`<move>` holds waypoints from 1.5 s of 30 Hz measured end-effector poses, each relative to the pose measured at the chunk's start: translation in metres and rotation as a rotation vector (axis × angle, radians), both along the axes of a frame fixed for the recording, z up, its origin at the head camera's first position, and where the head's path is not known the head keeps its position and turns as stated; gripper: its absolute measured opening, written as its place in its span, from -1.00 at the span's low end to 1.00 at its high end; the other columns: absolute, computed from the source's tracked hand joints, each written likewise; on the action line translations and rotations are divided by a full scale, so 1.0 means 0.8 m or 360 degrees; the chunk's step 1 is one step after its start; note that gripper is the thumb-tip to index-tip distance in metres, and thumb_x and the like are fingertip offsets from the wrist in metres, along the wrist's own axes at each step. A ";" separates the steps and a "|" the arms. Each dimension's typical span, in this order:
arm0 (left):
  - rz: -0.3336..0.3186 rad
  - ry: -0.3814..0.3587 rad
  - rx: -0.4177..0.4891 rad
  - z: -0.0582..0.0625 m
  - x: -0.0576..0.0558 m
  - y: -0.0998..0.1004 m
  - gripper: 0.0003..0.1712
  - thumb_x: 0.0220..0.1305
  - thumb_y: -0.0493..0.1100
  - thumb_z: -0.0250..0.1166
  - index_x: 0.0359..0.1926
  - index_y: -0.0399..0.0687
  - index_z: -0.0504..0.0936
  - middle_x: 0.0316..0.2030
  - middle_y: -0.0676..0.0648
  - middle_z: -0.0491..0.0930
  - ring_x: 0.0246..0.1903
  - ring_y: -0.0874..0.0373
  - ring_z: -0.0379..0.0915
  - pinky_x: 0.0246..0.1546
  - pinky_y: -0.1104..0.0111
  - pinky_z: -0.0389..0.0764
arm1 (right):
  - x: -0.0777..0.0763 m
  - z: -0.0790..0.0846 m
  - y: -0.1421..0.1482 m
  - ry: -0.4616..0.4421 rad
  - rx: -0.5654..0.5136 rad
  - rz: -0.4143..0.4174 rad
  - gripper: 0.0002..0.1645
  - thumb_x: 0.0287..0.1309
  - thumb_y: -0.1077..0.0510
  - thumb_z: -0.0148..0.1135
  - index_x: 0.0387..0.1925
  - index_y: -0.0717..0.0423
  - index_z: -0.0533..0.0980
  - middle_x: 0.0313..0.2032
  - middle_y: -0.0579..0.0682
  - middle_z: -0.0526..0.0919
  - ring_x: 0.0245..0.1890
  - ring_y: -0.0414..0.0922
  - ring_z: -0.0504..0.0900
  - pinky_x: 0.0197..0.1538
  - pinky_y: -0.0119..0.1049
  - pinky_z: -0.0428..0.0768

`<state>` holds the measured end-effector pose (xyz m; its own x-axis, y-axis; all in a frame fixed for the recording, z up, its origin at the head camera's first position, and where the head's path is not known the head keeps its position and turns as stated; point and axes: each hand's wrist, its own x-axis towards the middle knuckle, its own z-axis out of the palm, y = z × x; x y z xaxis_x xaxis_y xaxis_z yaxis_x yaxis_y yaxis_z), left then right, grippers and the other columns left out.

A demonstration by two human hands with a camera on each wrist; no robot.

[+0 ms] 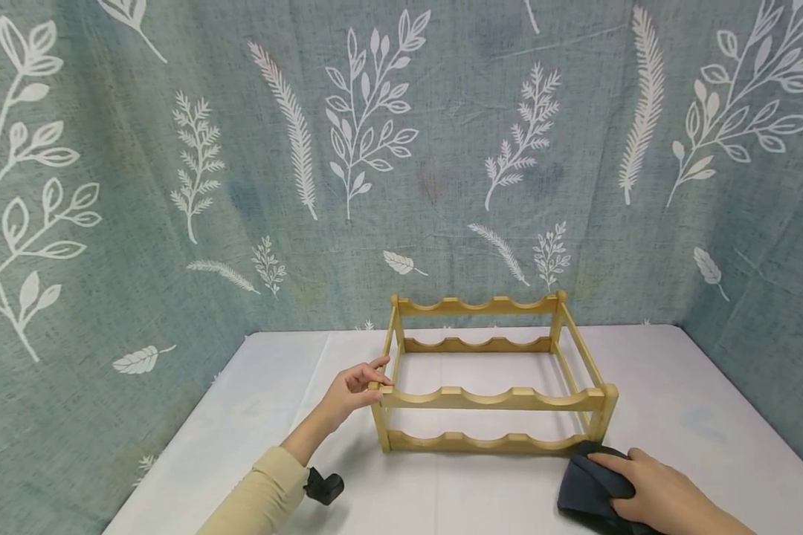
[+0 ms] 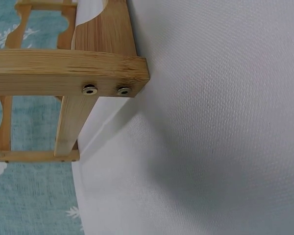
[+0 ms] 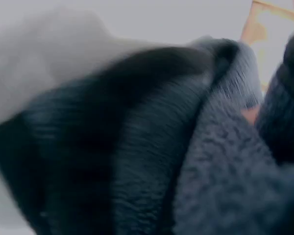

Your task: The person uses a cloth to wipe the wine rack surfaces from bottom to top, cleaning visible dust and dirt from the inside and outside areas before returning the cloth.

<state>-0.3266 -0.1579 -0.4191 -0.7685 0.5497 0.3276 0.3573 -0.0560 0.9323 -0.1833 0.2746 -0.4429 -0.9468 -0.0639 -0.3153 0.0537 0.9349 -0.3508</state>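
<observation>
A two-tier wooden wine rack (image 1: 495, 401) with scalloped rails stands on the table. At its front left upper corner, my left hand (image 1: 351, 390) holds the end of the top rail between thumb and fingers. The left wrist view shows the rack's corner post (image 2: 112, 73) with two metal bolts. My right hand (image 1: 656, 483) grips a bunched dark blue cloth (image 1: 589, 490) beside the rack's front right foot. Close up in the right wrist view, the fuzzy, folded cloth (image 3: 225, 161) fills most of the picture and is blurred.
A white cloth (image 1: 442, 498) covers the table. Behind it and at both sides hangs a blue-green curtain (image 1: 442, 171) with white leaf prints, close to the rack's back. A small black device (image 1: 324, 487) is at the left wrist.
</observation>
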 end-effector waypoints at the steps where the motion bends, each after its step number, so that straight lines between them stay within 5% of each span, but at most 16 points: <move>1: -0.0001 0.0005 -0.0001 -0.001 0.000 0.000 -0.81 0.13 -0.30 0.26 -0.31 0.13 0.58 -0.15 0.20 0.61 0.25 0.40 0.12 0.13 0.57 0.27 | 0.001 0.004 -0.003 -0.0012 0.0000 0.0016 -0.28 -0.18 0.01 0.41 0.13 -0.08 0.44 -0.34 0.03 0.43 -0.44 -0.12 0.42 -0.38 -0.10 0.49; 10: -0.0016 0.0019 0.0018 -0.002 0.000 0.001 -0.81 0.13 -0.29 0.26 -0.30 0.13 0.58 -0.16 0.20 0.62 0.25 0.40 0.11 0.14 0.57 0.24 | 0.010 0.053 -0.048 0.0159 -0.0051 0.0311 -0.26 -0.22 0.09 0.43 0.11 -0.30 0.44 -0.08 0.13 0.45 -0.30 -0.09 0.50 -0.32 -0.06 0.53; 13: -0.0019 0.0007 0.0025 -0.001 0.000 0.001 -0.82 0.12 -0.29 0.27 -0.31 0.13 0.58 -0.15 0.20 0.62 0.24 0.42 0.12 0.12 0.56 0.29 | 0.011 0.068 -0.073 0.0406 -0.0009 0.0530 -0.24 -0.19 0.06 0.42 0.15 -0.35 0.39 -0.18 0.04 0.45 -0.41 -0.21 0.46 -0.45 -0.26 0.47; 16: -0.0012 0.0004 0.0042 -0.001 0.000 0.001 -0.82 0.12 -0.29 0.28 -0.31 0.13 0.58 -0.15 0.19 0.61 0.24 0.42 0.12 0.09 0.54 0.34 | 0.005 0.077 -0.107 0.0804 0.0066 0.0723 -0.24 -0.17 0.03 0.41 0.16 -0.31 0.38 -0.35 -0.08 0.40 -0.55 -0.29 0.31 -0.56 -0.41 0.30; 19: -0.0011 0.0012 0.0032 -0.002 0.000 0.000 -0.82 0.13 -0.30 0.26 -0.30 0.11 0.59 -0.14 0.19 0.61 0.28 0.33 0.10 0.09 0.54 0.33 | -0.007 0.081 -0.146 0.1127 0.0107 0.0802 -0.26 -0.18 0.02 0.43 0.15 -0.25 0.41 -0.35 -0.05 0.42 -0.53 -0.28 0.36 -0.58 -0.44 0.33; 24: 0.0002 0.0017 -0.0014 -0.003 0.000 0.000 -0.84 0.15 -0.29 0.24 -0.28 0.09 0.58 -0.15 0.19 0.61 0.35 0.05 -0.01 0.16 0.47 0.29 | -0.031 0.081 -0.207 0.1322 0.0121 0.0891 -0.25 -0.18 -0.01 0.44 0.15 -0.22 0.40 -0.28 0.03 0.46 -0.44 -0.19 0.47 -0.52 -0.40 0.46; 30: 0.0047 0.0011 -0.0043 -0.002 0.002 -0.003 -0.83 0.20 -0.23 0.21 -0.30 0.23 0.57 0.10 0.04 0.48 0.35 -0.05 -0.03 0.23 0.04 0.20 | -0.052 0.067 -0.260 0.1690 0.0267 0.0981 -0.22 -0.28 -0.09 0.50 0.10 -0.15 0.45 -0.39 0.05 0.47 -0.55 -0.16 0.45 -0.58 -0.42 0.46; 35: 0.0054 -0.0004 -0.0059 -0.004 0.001 -0.001 -0.84 0.22 -0.19 0.19 -0.34 0.27 0.57 0.26 -0.28 0.24 0.34 -0.17 -0.08 0.20 -0.08 0.19 | -0.059 0.058 -0.273 0.1746 0.0333 0.0897 -0.22 -0.26 -0.12 0.48 0.12 -0.17 0.44 -0.46 0.01 0.42 -0.64 -0.19 0.35 -0.67 -0.45 0.30; 45: -0.0004 0.0028 -0.0002 -0.004 -0.001 -0.002 -0.83 0.23 -0.25 0.17 -0.30 0.18 0.57 -0.13 0.21 0.60 0.32 0.21 0.04 0.12 0.42 0.35 | -0.051 0.050 -0.239 0.1767 0.0397 0.0818 -0.19 -0.34 -0.06 0.53 0.09 -0.14 0.45 -0.40 0.06 0.45 -0.53 -0.12 0.48 -0.56 -0.36 0.49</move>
